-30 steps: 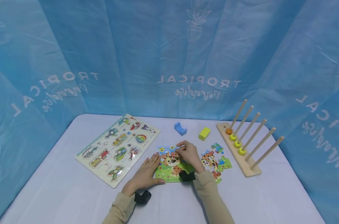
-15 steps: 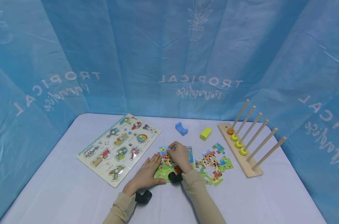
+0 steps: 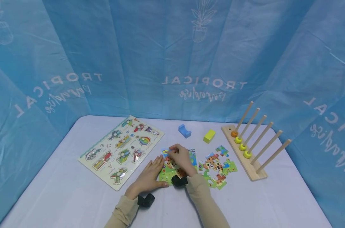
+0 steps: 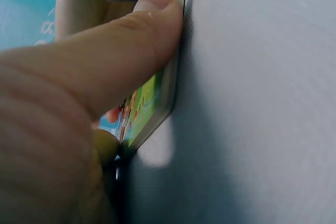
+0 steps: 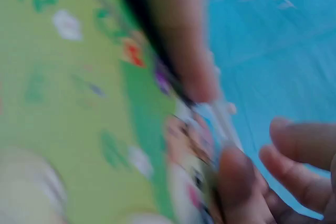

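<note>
A jigsaw puzzle board with a spotted cub picture lies flat on the table. Along its left edge rests my left hand, fingers straight, and the thumb touches the near edge in the left wrist view. My right hand is over the board's upper left part, thumb and forefinger pinching a thin puzzle piece, seen nearly edge-on and blurred. The right hand and forearm hide part of the picture. Right of the board lie several loose or joined puzzle pieces.
A vehicle peg puzzle lies at the left. Farther back are a blue curved block and a yellow block. At the right stands a wooden peg rack with upright rods and a few rings. A blue curtain hangs behind.
My right hand has moved left across the board with the puzzle piece, uncovering more loose pieces, then shifted only slightly. The left hand stays on the board's edge.
</note>
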Demonstrator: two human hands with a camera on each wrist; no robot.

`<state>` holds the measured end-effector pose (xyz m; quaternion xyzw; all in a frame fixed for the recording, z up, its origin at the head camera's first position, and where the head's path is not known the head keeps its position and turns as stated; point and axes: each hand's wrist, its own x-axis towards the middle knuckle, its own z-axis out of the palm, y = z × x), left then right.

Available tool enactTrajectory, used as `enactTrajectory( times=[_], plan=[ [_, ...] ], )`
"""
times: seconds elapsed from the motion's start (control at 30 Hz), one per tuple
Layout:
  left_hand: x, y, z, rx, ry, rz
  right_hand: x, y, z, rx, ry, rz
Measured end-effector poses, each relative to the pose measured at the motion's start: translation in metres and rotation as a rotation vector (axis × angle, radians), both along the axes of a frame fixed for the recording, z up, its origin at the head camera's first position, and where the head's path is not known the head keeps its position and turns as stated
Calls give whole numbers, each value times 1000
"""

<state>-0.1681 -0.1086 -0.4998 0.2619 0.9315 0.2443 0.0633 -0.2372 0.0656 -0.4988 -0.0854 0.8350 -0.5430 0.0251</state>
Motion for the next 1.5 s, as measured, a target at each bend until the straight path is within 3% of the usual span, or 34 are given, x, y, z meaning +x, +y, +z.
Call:
enactTrajectory(
  times=[0.1, 0.2, 0.53, 0.63, 0.7, 0.97, 1.23, 1.5],
  plan=[
    [0, 1, 0, -9, -9, 8, 0, 17, 4, -95, -56, 44],
    [0, 1, -1, -9, -21, 13, 0, 42, 6, -100, -58, 29],
    [1, 1, -3, -11, -31, 29, 6, 142, 18, 29, -56, -222],
    [2, 1, -2, -9, -39, 31, 9, 163, 13, 78, -84, -238],
    [3, 1, -2, -8, -43, 30, 11, 173, 9, 98, -99, -204],
    [7, 0, 1, -8, -29, 6, 15, 186, 9, 191, -96, -20],
    [8, 3, 1, -25, -23, 21, 10, 178, 3, 303, -7, -15],
    [6, 4, 4, 18, -39, 26, 7, 169, 4, 389, 6, -92]
  ],
)
